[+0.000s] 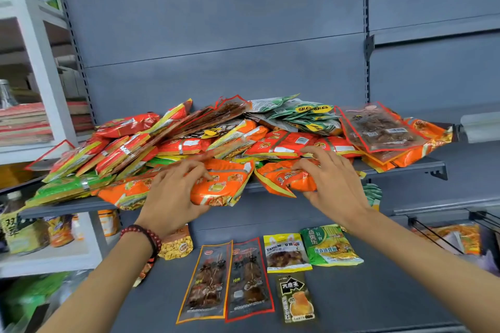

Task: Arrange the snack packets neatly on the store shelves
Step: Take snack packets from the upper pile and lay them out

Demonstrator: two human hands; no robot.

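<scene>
Gripping an orange packet [220,188] at the front edge of the upper shelf [422,163], the left hand [173,192] curls over it. Just beside, the right hand [334,181] pinches a second orange packet [284,178], thumb underneath. Behind them lies a heap of packets [243,130].

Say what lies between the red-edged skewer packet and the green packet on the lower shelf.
A yellow packet lies flat between the red-edged packet and the green packet, as the head view shows.
</scene>
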